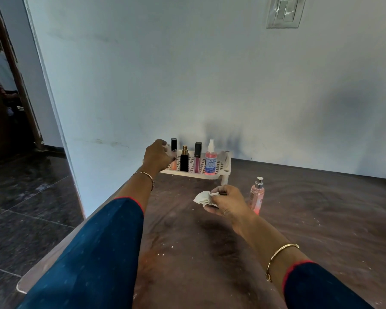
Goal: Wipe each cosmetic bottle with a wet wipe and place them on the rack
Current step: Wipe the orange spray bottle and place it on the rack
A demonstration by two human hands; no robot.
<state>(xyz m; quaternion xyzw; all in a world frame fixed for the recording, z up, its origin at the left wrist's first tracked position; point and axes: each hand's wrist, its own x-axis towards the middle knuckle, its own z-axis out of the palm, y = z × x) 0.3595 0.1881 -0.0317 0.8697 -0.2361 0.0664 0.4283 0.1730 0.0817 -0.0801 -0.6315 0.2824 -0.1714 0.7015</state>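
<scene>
At rack's left end: left hand (157, 155) curled about a small bottle, barely visible. Right hand (228, 200) pinches wet wipe (202, 197). Rack (221, 168) holds four more bottles; pink spray bottle (257, 195) waits unwiped on table (321, 219).

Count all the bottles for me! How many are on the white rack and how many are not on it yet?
On the rack: 4 — black-capped tube, black bottle with gold top, pink lip gloss tube, pink spray bottle.
On the table, off the rack: 1 — pink perfume bottle.
Total: 5
</scene>
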